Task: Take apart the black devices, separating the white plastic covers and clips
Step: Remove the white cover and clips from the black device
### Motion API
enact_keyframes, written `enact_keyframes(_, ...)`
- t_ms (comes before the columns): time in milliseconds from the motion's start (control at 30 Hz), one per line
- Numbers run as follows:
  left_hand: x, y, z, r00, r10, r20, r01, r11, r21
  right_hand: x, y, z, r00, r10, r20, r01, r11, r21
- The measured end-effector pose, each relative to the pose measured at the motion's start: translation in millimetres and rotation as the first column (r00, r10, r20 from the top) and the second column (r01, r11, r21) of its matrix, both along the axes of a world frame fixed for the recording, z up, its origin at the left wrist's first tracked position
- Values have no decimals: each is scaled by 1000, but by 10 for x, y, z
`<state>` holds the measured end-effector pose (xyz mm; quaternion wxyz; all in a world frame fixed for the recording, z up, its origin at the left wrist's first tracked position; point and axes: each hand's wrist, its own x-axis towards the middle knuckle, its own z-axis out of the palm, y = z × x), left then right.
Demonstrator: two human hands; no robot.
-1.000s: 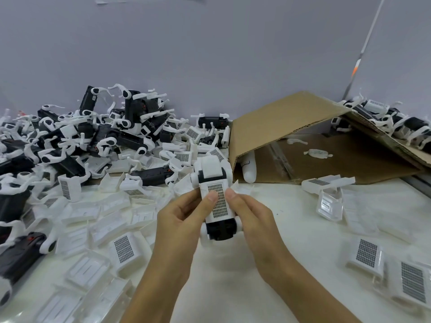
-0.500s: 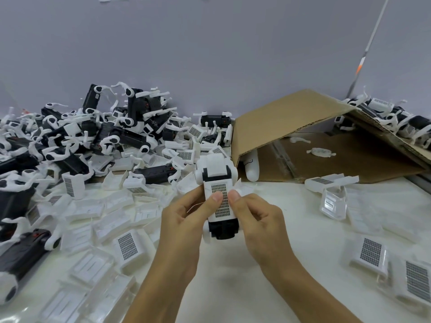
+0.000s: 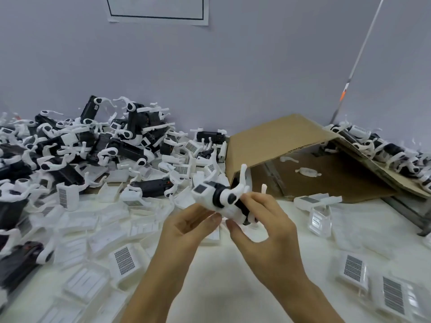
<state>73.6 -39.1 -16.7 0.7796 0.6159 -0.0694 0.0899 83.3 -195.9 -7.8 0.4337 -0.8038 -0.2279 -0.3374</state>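
I hold one black device (image 3: 224, 199) with its white plastic cover and white clips above the middle of the white table (image 3: 217, 271). It lies tilted on its side, its cover end pointing left and white clip arms sticking up. My left hand (image 3: 186, 226) grips its underside from the left with thumb and fingers. My right hand (image 3: 263, 220) curls round its right, black end. A big pile of black devices with white clips (image 3: 88, 148) fills the far left.
Loose white covers (image 3: 102, 243) lie spread over the left and near part of the table, and more covers (image 3: 354, 269) lie at the right. A flattened cardboard box (image 3: 303, 159) leans at the back right, with more devices (image 3: 384, 148) behind it. A grey wall stands behind.
The device was upright with its barcode label facing me and both thumbs pressed on the label. Now it is turned on its side, lifted slightly, and my hands grip its two ends.
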Motion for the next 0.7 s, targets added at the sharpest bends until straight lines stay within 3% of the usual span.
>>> enact_keyframes(100,1,-97,-18,997,-75,-10,71,977,-200,5,2,-48,954,-175,245,218,963,-160)
enact_keyframes(200,-15,-91,11,998,-65,18,67,968,-240,-28,36,-118,931,-184,314,241,958,-154)
enact_keyframes(300,-41,-78,53,997,17,71,-7,991,-136,-66,73,-154,980,-137,143,146,988,-51)
enact_keyframes(367,-75,-67,93,983,70,168,-68,998,-15,-76,77,-100,979,105,-174,-48,952,303)
enact_keyframes(400,-93,-73,116,969,69,236,-83,995,50,-55,70,-49,882,345,-321,-105,808,580)
enact_keyframes(433,-115,-99,137,952,49,304,-84,991,103,-20,36,-33,735,566,-372,-58,601,797)
enact_keyframes(467,-145,-136,146,933,26,358,-78,988,131,11,-14,-28,606,710,-359,29,432,902)
enact_keyframes(533,-187,-213,154,910,4,416,-57,992,116,57,-82,-12,505,807,-305,113,289,951)
enact_keyframes(600,-186,-264,144,916,27,401,-66,994,85,87,-113,-23,528,791,-309,117,292,949)
enact_keyframes(633,-173,-267,136,924,65,376,-98,993,69,86,-125,-21,579,739,-344,100,355,930)
enact_keyframes(700,-120,-233,92,943,173,283,-191,981,38,80,-150,-2,754,494,-432,48,615,787)
